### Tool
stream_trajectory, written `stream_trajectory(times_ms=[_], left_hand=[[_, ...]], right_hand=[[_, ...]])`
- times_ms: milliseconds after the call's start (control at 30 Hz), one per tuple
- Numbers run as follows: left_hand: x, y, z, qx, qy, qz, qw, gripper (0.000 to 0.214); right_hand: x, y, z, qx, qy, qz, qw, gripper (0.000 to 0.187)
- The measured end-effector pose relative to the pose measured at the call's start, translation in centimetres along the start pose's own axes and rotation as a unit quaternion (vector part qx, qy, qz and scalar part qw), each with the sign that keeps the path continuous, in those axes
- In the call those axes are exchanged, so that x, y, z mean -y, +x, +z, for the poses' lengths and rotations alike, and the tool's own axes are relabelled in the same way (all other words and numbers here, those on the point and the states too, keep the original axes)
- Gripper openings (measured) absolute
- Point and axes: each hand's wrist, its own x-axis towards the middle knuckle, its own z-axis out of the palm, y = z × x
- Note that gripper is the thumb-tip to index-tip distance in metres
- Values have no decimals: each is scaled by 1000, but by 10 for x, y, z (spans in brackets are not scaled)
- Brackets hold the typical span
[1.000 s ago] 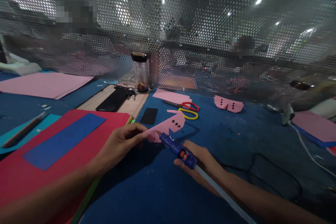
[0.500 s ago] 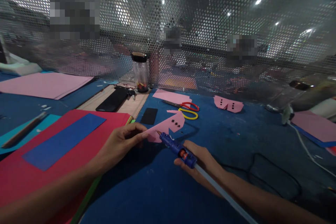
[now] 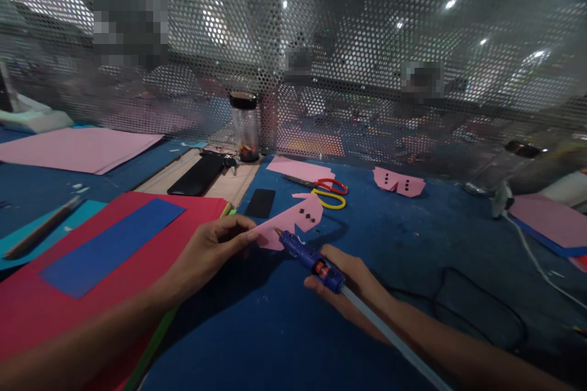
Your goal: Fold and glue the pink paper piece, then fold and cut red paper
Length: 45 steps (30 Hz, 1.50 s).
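Between the thumb and fingers of my left hand [image 3: 223,239] is one end of a pink paper cutout [image 3: 285,220], with three small black squares on its far part. My right hand [image 3: 346,278] grips a blue glue gun [image 3: 302,254] with a long pale glue stick [image 3: 389,333] sticking out of its back. The gun's nozzle points at the left part of the cutout; whether it touches the paper I cannot tell. Just behind lie scissors [image 3: 328,193] with red and yellow handles and a small black card [image 3: 260,203].
Another pink cutout [image 3: 400,182] with black squares stands at the back right. On the left are red paper sheets [image 3: 137,220], a blue strip [image 3: 114,244], a pencil-like stick [image 3: 43,227] and a phone [image 3: 197,174]. A lidded jar [image 3: 246,128] stands against the perforated metal screen [image 3: 312,116].
Almost nothing differs. Both hands, the cutout and the glue gun keep nearly the same places, with at most a tiny shift of the nozzle.
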Motion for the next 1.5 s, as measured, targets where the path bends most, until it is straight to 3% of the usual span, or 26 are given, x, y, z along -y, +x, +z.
stream_trajectory(times_ms=[233, 400, 600, 767, 900, 1100, 1233, 1500], left_hand=[[-1, 0, 0, -4, -12, -1, 1000, 24], [-2, 0, 1, -10, -11, -6, 1000, 27], [-5, 1, 0, -46, -9, -10, 999, 28], [-5, 3, -7, -142, -14, -8, 990, 22], [1, 7, -12, -190, -71, -47, 978, 27], [5, 11, -15, -216, -119, -78, 966, 28], [5, 10, -16, -218, -146, -74, 962, 27], [14, 11, -17, -235, -165, -73, 955, 25]], right_hand=[[7, 0, -5, 20, 87, 53, 995, 24], [-3, -3, -1, 27, 175, 64, 982, 28], [-1, -2, 0, 17, 236, 133, 962, 39], [5, 3, -13, -16, 203, 142, 969, 38], [-1, 5, -19, -17, 136, 161, 977, 36], [-3, 9, -23, 9, 68, 210, 975, 36], [-3, 10, -25, 38, 43, 196, 979, 36], [-2, 9, -30, 13, 31, 208, 978, 40]])
